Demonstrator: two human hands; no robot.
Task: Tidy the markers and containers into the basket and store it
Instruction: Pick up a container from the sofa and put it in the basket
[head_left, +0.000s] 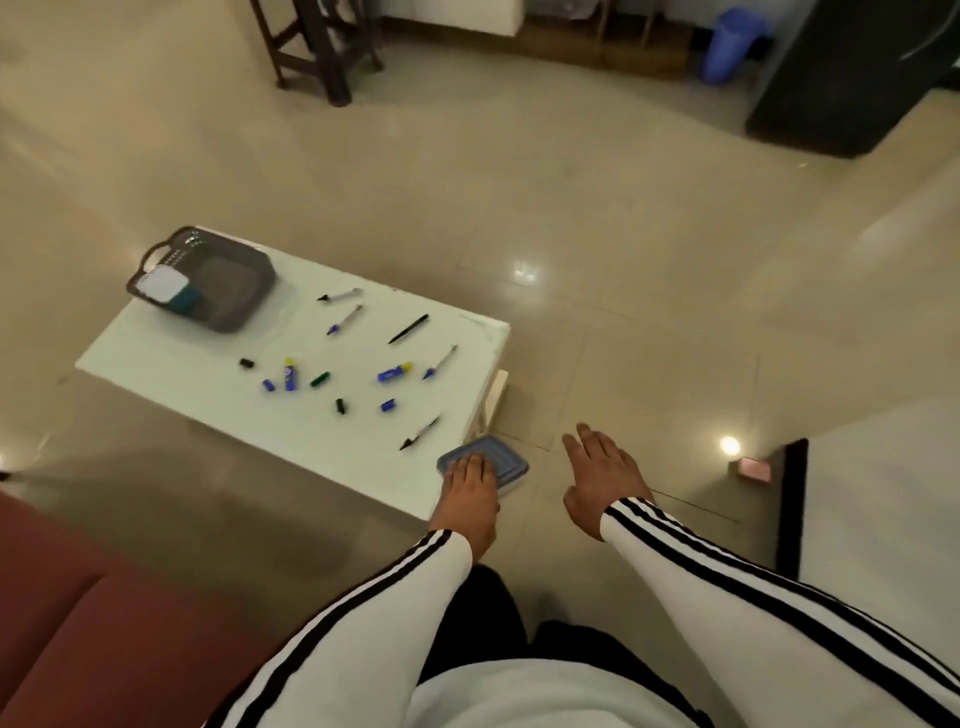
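Observation:
A grey basket stands on the far left of a low white table, with a teal container with a white lid leaning in its left end. Several markers lie scattered on the table, among them a black one and a blue and yellow one, with loose caps between them. A blue-lidded container sits at the table's near right corner. My left hand rests flat on its lid. My right hand hovers open over the floor to the right.
A dark red sofa fills the lower left. Wooden chair legs stand at the top, a blue bin and a black cabinet at the top right. A dark mat edge and a pink object lie right.

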